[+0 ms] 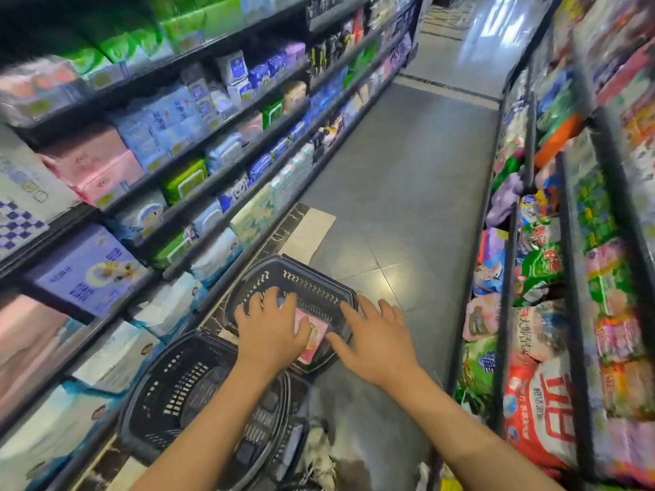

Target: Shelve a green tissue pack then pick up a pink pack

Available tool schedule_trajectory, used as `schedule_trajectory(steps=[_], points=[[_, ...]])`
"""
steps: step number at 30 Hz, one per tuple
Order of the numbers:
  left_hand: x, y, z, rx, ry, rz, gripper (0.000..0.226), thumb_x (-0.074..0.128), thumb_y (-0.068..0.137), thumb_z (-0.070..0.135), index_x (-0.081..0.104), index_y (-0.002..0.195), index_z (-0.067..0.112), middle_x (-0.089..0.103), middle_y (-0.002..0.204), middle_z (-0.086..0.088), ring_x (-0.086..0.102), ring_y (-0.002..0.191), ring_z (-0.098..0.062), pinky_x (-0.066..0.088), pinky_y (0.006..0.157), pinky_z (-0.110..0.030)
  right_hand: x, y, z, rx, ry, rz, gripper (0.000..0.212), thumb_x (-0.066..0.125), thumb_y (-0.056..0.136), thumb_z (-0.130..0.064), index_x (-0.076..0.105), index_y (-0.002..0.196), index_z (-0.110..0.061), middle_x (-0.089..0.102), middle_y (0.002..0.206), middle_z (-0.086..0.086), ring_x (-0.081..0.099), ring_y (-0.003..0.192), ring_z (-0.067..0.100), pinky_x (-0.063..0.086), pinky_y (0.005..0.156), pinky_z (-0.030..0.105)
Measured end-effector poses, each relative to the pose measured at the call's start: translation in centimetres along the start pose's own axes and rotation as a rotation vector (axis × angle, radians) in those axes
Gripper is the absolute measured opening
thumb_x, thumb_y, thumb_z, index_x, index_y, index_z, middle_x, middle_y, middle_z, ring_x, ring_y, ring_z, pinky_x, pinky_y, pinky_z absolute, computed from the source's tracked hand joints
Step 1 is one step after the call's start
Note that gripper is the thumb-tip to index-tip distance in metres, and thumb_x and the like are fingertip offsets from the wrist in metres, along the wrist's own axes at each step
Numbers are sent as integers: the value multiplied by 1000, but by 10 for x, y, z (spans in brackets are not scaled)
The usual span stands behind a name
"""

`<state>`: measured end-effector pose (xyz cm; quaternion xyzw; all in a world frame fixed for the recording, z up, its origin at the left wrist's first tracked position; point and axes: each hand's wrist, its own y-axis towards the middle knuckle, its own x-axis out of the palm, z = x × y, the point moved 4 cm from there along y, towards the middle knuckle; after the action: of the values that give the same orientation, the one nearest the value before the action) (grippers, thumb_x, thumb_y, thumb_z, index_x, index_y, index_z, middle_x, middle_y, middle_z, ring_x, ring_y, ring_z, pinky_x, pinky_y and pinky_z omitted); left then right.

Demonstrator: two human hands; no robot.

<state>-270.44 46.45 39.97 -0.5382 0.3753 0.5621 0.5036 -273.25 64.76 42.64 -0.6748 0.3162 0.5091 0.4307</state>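
Two black plastic shopping baskets stand on the shop floor below me. In the farther basket (312,285) lies a pink packet (312,334). My left hand (271,326) reaches over that basket with fingers spread and relaxed, partly covering the pink packet; whether it touches the packet I cannot tell. My right hand (375,338) hovers flat over the same basket's right rim, fingers straight and apart, holding nothing. The nearer basket (184,391) sits under my left forearm and looks to hold nothing.
I stand in a narrow aisle with a grey tiled floor (407,193). Left shelves (198,164) carry tissue and hygiene packs. Right shelves (567,242) hold colourful bags, among them a red and white sack (542,416). Pale cloth (319,451) lies near my feet.
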Motion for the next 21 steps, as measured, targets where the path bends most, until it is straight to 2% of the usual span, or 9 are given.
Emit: schedule_trajectory(steps=[4,8,10,13,15,18,21], points=[[5,36,9,-55,29,-20,62,45,90,57,57,140,22,54,145,-15,49,132,-40,39,105,-62,-1,45,25,-31,12,1,70,36,92,-66,54,144,-24,57,143,12,53,120,45,44,103,55],[17,62,19,-145,18,-71,69,30,90,60,51,145,25,49,149,-13,44,136,-39,34,109,-63,9,93,40,-143,3,-60,72,34,93,-68,51,147,-24,54,146,12,52,123,44,42,105,57],[24,72,26,-192,31,-79,66,33,90,58,55,141,24,53,143,-14,48,132,-40,37,105,-65,13,117,48,-208,-3,-91,75,29,93,-70,46,151,-25,49,152,11,48,129,44,38,110,56],[35,89,36,-271,21,-104,60,38,87,55,65,127,19,63,127,-18,59,116,-44,47,92,-67,8,150,59,-316,15,-150,89,10,84,-71,37,156,-28,40,160,11,40,140,44,30,116,55],[46,99,40,-336,25,-131,58,41,88,55,65,126,19,64,126,-18,60,115,-44,47,92,-65,7,171,68,-371,-11,-176,94,2,79,-70,30,159,-29,36,163,9,36,143,42,28,119,53],[67,117,43,-403,2,-151,57,42,87,56,65,126,21,63,130,-15,59,116,-42,46,94,-62,18,208,77,-421,-25,-225,93,3,81,-72,26,160,-30,34,163,9,35,143,42,28,118,52],[93,133,34,-448,-16,-213,62,35,87,56,63,129,21,62,130,-13,58,119,-40,46,95,-61,44,240,77,-432,-29,-328,78,17,94,-72,26,160,-31,34,163,7,34,143,41,27,119,50]])
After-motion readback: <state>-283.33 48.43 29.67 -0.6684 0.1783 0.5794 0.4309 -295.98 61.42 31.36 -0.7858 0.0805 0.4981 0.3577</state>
